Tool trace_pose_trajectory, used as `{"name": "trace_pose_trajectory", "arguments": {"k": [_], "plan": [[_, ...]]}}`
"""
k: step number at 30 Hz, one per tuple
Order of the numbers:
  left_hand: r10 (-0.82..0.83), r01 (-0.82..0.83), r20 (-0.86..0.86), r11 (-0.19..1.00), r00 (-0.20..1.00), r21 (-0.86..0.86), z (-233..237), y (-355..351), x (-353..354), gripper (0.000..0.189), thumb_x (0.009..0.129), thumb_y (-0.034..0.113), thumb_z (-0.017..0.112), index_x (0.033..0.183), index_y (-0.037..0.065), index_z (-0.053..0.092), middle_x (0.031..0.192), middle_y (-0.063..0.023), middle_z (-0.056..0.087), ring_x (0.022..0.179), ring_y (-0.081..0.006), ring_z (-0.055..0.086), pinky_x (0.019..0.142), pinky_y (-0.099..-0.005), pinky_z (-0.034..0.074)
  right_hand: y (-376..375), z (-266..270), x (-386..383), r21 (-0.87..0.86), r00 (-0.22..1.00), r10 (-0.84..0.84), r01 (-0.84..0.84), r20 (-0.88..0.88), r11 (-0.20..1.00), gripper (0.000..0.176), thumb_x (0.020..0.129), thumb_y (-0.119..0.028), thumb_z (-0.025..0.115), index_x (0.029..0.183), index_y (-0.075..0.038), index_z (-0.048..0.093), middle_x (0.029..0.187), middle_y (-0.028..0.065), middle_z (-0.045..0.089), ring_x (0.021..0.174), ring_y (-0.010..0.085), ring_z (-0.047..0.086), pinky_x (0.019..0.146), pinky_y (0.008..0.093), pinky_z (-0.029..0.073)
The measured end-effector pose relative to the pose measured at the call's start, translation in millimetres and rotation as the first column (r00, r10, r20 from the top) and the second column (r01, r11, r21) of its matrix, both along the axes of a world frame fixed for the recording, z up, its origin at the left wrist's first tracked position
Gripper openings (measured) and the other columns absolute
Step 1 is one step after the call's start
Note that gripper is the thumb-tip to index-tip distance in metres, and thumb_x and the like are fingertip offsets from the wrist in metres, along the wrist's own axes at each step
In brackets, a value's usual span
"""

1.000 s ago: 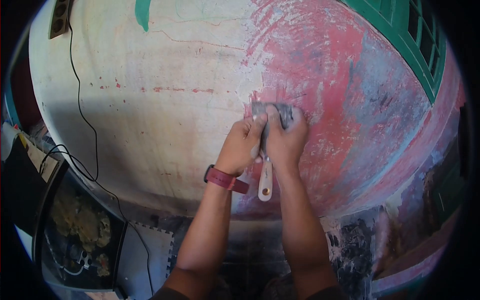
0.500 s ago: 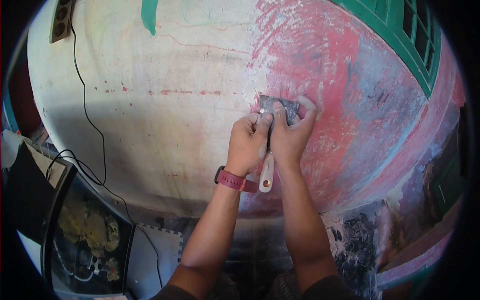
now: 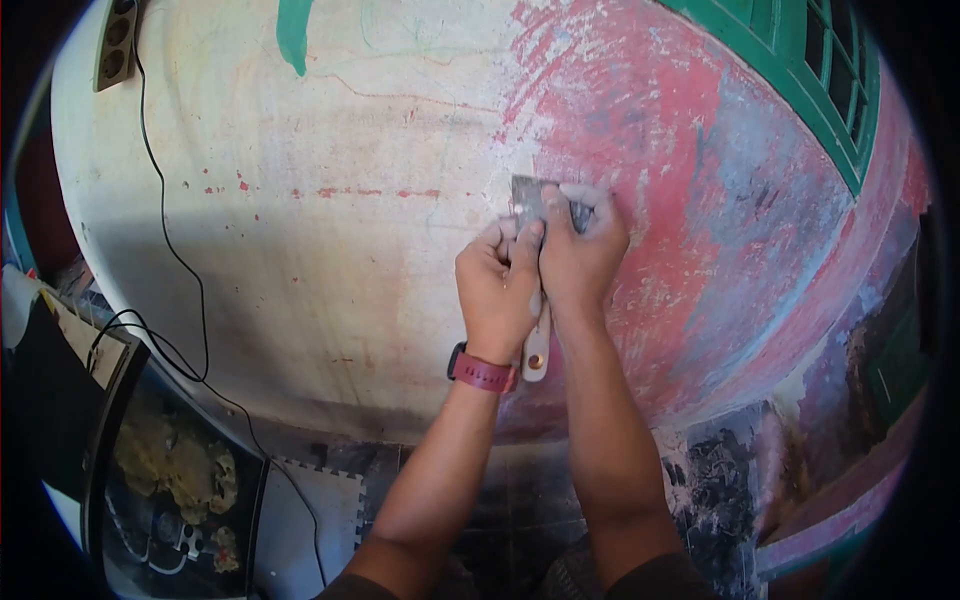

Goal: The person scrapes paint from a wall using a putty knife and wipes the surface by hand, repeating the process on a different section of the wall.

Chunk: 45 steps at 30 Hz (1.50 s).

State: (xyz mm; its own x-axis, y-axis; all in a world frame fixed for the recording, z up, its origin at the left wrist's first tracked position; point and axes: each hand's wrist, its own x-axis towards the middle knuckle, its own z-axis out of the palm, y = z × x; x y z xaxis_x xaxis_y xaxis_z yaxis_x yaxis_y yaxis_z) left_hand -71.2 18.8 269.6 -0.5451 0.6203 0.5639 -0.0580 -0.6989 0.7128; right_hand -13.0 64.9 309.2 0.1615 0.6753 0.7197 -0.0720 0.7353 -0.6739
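Observation:
Both of my hands grip one putty knife, its pale handle hanging down and its grey metal blade up against the wall. My left hand, with a dark red watch strap at the wrist, is closed on the left side of the blade. Around the blade's right side my right hand is closed, its thumb pressed on the flat metal. The blade meets the wall where whitish paint borders a scraped red area. Fingers hide part of the blade and upper handle.
A power strip hangs at the upper left, its black cable running down the wall. A dark glass-fronted panel stands lower left beside grey foam matting. A green window frame is upper right.
Both hands and the putty knife have shifted slightly; the blade sits a little higher and farther left, and its angle has changed. The right fingers are more curled over the blade's edge.

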Motion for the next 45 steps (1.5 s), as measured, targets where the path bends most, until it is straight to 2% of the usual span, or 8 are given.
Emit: {"name": "trace_pose_trajectory", "arguments": {"k": [16, 24, 27, 30, 33, 36, 42, 45], "plan": [[-0.002, -0.004, -0.082, 0.997, 0.997, -0.072, -2.1, -2.0, 2.5, 0.023, 0.106, 0.019, 0.063, 0.092, 0.002, 0.069, 0.072, 0.0039, 0.063, 0.061, -0.0009, 0.046, 0.052, -0.0223, 0.036, -10.8, -23.9, 28.2, -0.072, 0.977, 0.211, -0.208, 0.034, 0.975, 0.025, 0.099, -0.013, 0.073, 0.116, 0.003, 0.064, 0.104, 0.0098, 0.07, 0.094, 0.0142, 0.066, 0.084, 0.0312, 0.053], [-0.135, 0.117, -0.262, 0.989, 0.956, -0.086, 12.4, -21.8, 0.0, 0.039, 0.111, 0.027, 0.055, 0.087, -0.001, 0.067, 0.069, 0.0034, 0.059, 0.067, -0.0045, 0.047, 0.061, -0.0257, 0.041, -34.5, -13.5, 74.3, -0.209, 0.751, 0.658, -0.636, 0.056, 0.743, 0.069, 0.093, -0.005, 0.074, 0.153, 0.004, 0.041, 0.129, 0.0131, 0.064, 0.113, 0.0167, 0.063, 0.101, 0.0346, 0.051], [-0.111, 0.06, -0.386, 0.988, 0.916, -0.143, 14.1, -29.0, -14.1, 0.034, 0.11, 0.028, 0.057, 0.118, -0.002, 0.071, 0.098, -0.0064, 0.071, 0.088, -0.0143, 0.064, 0.081, -0.0294, 0.051, -28.9, -4.8, 93.7, -0.137, 0.76, 0.647, -0.637, 0.052, 0.759, 0.084, 0.085, 0.01, 0.069, 0.159, 0.005, 0.029, 0.136, 0.013, 0.06, 0.122, 0.0175, 0.06, 0.106, 0.035, 0.049], [0.751, -0.695, -0.519, 0.624, 0.407, 0.358, 20.8, -27.7, -23.6, 0.055, 0.106, 0.035, 0.06, 0.147, -0.002, 0.054, 0.143, -0.026, 0.057, 0.13, -0.0373, 0.056, 0.111, -0.0457, 0.041, -13.2, -1.2, 120.2, -0.065, 0.828, 0.561, -0.559, 0.01, 0.827, 0.085, 0.086, 0.006, 0.064, 0.162, -0.001, 0.027, 0.136, 0.0155, 0.061, 0.097, 0.0134, 0.065, 0.082, 0.0269, 0.056], [0.645, -0.809, -0.731, 0.539, 0.22, 0.232, -0.1, -12.6, -34.5, 0.082, 0.102, 0.046, 0.062, 0.163, 0.002, 0.03, 0.17, -0.0307, 0.017, 0.155, -0.0537, 0.016, 0.124, -0.0627, 0.011, -14.4, 14.3, 149.6, -0.038, 0.84, 0.523, -0.533, -0.147, 0.846, 0.077, 0.093, -0.011, 0.06, 0.163, -0.007, 0.027, 0.135, 0.0193, 0.062, 0.076, 0.0102, 0.061, 0.059, 0.0231, 0.052], [0.572, -0.781, -0.815, 0.552, 0.099, 0.293, -30.5, 8.1, 0.5, 0.09, 0.1, 0.057, 0.059, 0.167, 0.009, 0.023, 0.173, -0.0284, 0.006, 0.157, -0.0561, 0.005, 0.12, -0.0736, 0.001, -6.0, 19.6, 164.9, 0.031, 0.761, 0.558, -0.582, -0.331, 0.812, 0.068, 0.099, -0.026, 0.054, 0.162, -0.009, 0.03, 0.132, 0.0225, 0.064, 0.068, 0.0102, 0.057, 0.049, 0.0225, 0.047], [0.156, -0.491, -0.985, 0.854, -0.072, 0.172, -67.6, 20.7, 36.8, 0.093, 0.094, 0.066, 0.059, 0.168, 0.021, 0.025, 0.173, -0.0228, 0.013, 0.158, -0.0517, 0.008, 0.121, -0.0742, -0.001, 5.5, 19.0, 192.0, 0.1, 0.559, 0.648, -0.712, -0.518, 0.695, 0.027, 0.105, -0.025, 0.051, 0.122, -0.005, 0.054, 0.139, 0.0303, 0.06, 0.072, 0.0173, 0.058, 0.047, 0.0262, 0.051], [0.383, -0.686, -0.924, 0.668, -0.015, 0.288, -40.4, 20.1, 20.9, 0.087, 0.095, 0.059, 0.064, 0.166, 0.02, 0.031, 0.172, -0.0243, 0.018, 0.157, -0.0525, 0.012, 0.121, -0.0733, 0.0, 3.1, 22.3, 215.9, 0.189, 0.526, 0.675, -0.699, -0.518, 0.69, 0.029, 0.105, -0.025, 0.05, 0.121, -0.002, 0.056, 0.141, 0.0306, 0.059, 0.075, 0.0177, 0.059, 0.048, 0.0268, 0.05]]}}
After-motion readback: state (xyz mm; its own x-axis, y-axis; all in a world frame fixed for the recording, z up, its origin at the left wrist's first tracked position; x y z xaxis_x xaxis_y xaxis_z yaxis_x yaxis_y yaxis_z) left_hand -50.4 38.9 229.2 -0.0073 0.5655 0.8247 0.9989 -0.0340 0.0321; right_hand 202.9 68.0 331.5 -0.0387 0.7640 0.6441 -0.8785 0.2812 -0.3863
